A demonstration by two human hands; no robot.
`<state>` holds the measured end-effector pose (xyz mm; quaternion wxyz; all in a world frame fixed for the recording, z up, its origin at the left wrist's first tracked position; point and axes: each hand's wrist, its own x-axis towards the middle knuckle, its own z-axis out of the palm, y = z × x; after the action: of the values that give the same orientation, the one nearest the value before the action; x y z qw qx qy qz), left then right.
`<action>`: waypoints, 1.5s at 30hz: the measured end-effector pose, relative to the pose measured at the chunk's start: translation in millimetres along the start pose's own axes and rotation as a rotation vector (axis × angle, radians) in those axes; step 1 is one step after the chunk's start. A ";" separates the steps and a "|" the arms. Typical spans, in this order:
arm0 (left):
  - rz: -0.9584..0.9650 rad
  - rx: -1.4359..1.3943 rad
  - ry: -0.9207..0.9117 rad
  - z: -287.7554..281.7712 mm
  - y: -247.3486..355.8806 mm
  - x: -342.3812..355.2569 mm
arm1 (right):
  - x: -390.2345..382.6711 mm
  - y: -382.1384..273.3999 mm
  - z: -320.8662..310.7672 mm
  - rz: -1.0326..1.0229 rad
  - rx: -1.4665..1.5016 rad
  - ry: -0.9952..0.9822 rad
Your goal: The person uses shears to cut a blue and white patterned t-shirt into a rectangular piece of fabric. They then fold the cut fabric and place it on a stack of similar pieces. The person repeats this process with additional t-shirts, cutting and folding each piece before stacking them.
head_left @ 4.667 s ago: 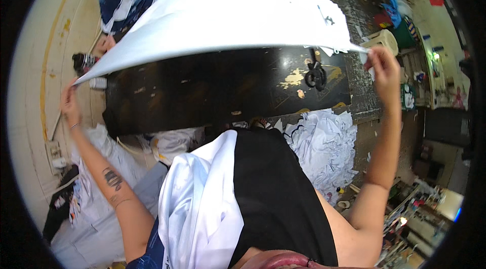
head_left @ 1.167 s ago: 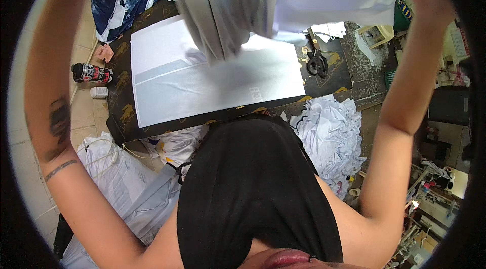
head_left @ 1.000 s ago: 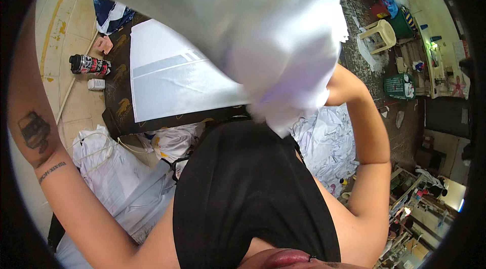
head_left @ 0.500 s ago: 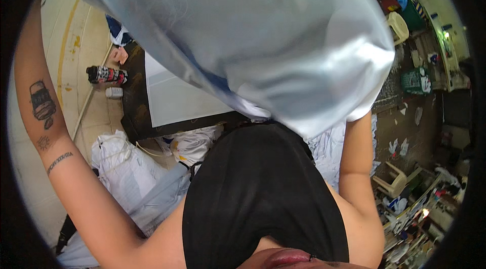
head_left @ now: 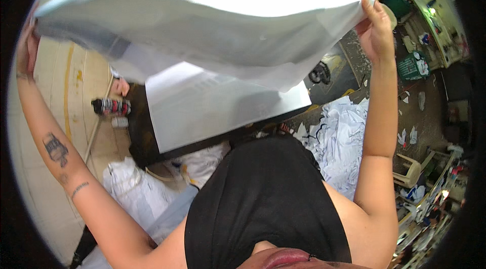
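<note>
The white cloth (head_left: 212, 21), bunched before the camera half a second ago, is now spread wide and held aloft above the dark table (head_left: 147, 142), where a white sheet (head_left: 212, 107) is laid. Its edges are gripped by the left hand (head_left: 26, 48) and right hand (head_left: 375, 33), both clamped shut on it.

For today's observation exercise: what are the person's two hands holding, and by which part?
Both hold one white cloth, spread in the air: the left hand grips its left edge, the right hand its right corner.
</note>
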<state>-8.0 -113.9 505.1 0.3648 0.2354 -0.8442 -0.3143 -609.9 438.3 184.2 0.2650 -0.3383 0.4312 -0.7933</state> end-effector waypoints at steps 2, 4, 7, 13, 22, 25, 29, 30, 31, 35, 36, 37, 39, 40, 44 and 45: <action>-0.056 0.444 0.130 -15.8 -10.5 -7.1 | 27.5 -49.2 16.9 -0.221 -0.136 0.022; -0.169 0.571 0.223 -21.9 -24.0 -9.7 | 51.5 -88.2 40.8 -0.366 -0.398 0.158; -0.387 0.390 0.196 -21.4 -38.4 -14.5 | 77.1 -132.2 63.4 -0.460 -0.691 0.135; -0.371 -0.540 0.062 -31.4 -23.7 -44.6 | 99.8 -193.8 75.3 -0.312 -0.455 -0.124; -0.404 0.315 0.105 -48.2 -16.0 -62.9 | 92.9 -244.1 93.1 -0.491 -0.974 -0.163; -0.246 0.176 0.169 -52.0 -13.3 -74.1 | 88.0 -258.5 104.0 -0.493 -1.078 -0.223; -0.228 0.181 0.129 -51.5 -7.6 -83.1 | 81.2 -275.6 107.6 -0.495 -1.220 -0.111; -0.228 0.233 0.117 -47.3 -9.4 -81.2 | 82.8 -276.0 105.5 -0.486 -1.237 -0.095; -0.217 0.342 0.067 -41.7 -12.7 -77.7 | 86.4 -273.8 103.3 -0.479 -1.254 -0.080; -0.262 0.618 -0.031 -8.3 -41.8 -47.3 | 121.1 -251.8 96.0 -0.556 -1.403 -0.175; -0.163 0.693 -0.003 -2.5 -49.4 -38.6 | 131.8 -247.6 97.3 -0.548 -1.353 -0.174; -0.127 0.748 -0.012 0.7 -55.3 -30.2 | 142.4 -245.2 100.3 -0.540 -1.301 -0.174; -0.103 0.912 0.176 -5.4 -58.5 -17.7 | 157.1 -248.3 110.7 -0.544 -1.215 -0.168; -0.064 0.915 0.256 -12.8 -56.7 -14.7 | 159.9 -254.3 115.8 -0.552 -1.179 -0.159; 0.017 0.833 0.442 -55.7 -38.9 -42.4 | 144.7 -281.0 120.2 -0.511 -1.386 -0.019; 0.023 0.840 0.452 -62.4 -38.4 -58.8 | 136.6 -281.3 115.7 -0.447 -1.430 0.061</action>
<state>82.7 -126.0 484.1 0.4162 0.4153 -0.8004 0.1171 -643.7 419.8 515.4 -0.1990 -0.4853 0.7699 -0.3634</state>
